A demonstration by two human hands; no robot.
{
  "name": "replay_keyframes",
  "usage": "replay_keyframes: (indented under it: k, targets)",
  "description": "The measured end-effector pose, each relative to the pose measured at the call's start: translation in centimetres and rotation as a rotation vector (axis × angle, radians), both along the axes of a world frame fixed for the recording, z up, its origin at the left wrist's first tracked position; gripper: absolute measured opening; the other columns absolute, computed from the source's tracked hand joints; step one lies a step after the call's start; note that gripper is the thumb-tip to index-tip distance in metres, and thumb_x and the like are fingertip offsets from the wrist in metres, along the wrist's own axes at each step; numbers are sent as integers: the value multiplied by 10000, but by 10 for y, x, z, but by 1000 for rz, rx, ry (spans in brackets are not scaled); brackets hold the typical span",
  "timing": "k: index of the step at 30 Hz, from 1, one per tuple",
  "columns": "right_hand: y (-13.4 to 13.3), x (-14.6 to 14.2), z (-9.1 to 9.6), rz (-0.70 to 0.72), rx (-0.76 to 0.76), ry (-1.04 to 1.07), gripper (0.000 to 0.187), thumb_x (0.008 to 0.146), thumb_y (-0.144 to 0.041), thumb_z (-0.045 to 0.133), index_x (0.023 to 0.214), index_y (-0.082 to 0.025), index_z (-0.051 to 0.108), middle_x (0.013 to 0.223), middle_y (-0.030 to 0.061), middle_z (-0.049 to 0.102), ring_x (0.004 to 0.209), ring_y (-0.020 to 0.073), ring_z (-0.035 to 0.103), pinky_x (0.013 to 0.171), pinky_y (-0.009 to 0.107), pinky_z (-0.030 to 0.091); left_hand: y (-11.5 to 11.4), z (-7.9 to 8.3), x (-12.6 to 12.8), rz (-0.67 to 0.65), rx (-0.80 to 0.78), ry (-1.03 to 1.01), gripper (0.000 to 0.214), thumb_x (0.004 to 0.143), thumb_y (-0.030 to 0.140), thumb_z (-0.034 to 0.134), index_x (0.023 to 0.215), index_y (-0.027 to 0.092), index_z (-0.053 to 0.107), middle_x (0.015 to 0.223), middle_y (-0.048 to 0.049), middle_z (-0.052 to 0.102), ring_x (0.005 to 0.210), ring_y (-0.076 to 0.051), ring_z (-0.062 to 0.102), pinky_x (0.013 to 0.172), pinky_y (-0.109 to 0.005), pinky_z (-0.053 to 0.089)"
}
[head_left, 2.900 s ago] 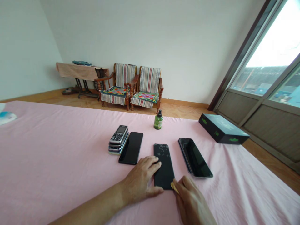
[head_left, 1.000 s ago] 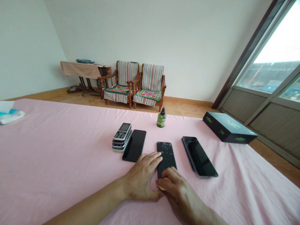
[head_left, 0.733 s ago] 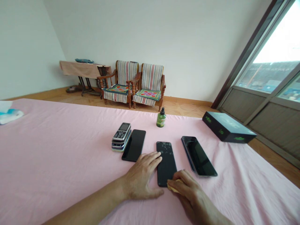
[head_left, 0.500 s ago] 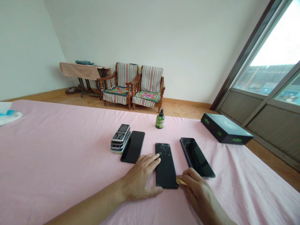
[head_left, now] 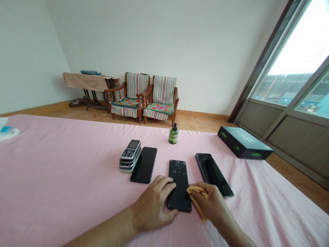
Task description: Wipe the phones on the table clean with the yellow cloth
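Note:
A black smartphone (head_left: 178, 178) with droplets on its screen lies flat on the pink table cover (head_left: 64, 171). My left hand (head_left: 153, 202) lies flat along the phone's left edge, fingers stretched and pressing on it. My right hand (head_left: 213, 204) is closed on a small yellow cloth (head_left: 195, 190), which touches the phone's right side near its lower half. A green spray bottle (head_left: 173, 133) stands upright farther back.
A stack of keypad phones (head_left: 130, 155) and another black smartphone (head_left: 144, 164) lie to the left. Stacked dark phones (head_left: 213, 173) lie to the right. A black box (head_left: 244, 142) sits at the far right edge. Two striped chairs (head_left: 145, 97) stand behind.
My right hand with the yellow cloth has gone back and forth over the phone's lower end, and now rests on its right side. My left hand has stayed on the phone.

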State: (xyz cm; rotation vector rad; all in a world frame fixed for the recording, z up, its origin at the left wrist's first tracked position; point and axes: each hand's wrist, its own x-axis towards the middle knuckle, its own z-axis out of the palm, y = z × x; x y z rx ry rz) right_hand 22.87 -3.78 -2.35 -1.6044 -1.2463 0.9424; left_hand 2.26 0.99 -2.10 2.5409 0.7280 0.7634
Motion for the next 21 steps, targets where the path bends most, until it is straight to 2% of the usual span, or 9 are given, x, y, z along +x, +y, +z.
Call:
replay_keyframes:
  k: [7,15,18,21]
  targets:
    - [-7,-7,14,-65,-75,309,329,611,-433,774,756,-138,749,745,74,736,701,210,639,620,266,459,2,1,0,17,-45,2,670,590,203,863,1192,86,594,1181,-140,590,1087,-292,536,983,-415,462]
    - [-17,-14,17,-47,-82,630,372,603,-417,840,836,-140,757,758,51,718,668,147,617,597,214,455,2,4,0,15,-40,-23,581,634,208,837,1157,103,606,1139,-126,610,1054,-280,553,952,-407,472]
    - [-19,-21,18,-49,-84,674,370,595,-409,850,822,-135,746,739,40,693,658,134,598,591,206,446,3,6,-2,4,-60,-24,665,586,290,881,1164,126,596,1150,-125,604,1052,-290,552,944,-422,473]
    - [-21,-25,19,-9,-71,645,345,652,-425,814,816,-132,735,747,40,676,660,133,580,585,211,436,4,8,-3,-19,-50,-4,732,562,342,890,1193,141,578,1155,-126,606,1050,-302,557,942,-441,475]
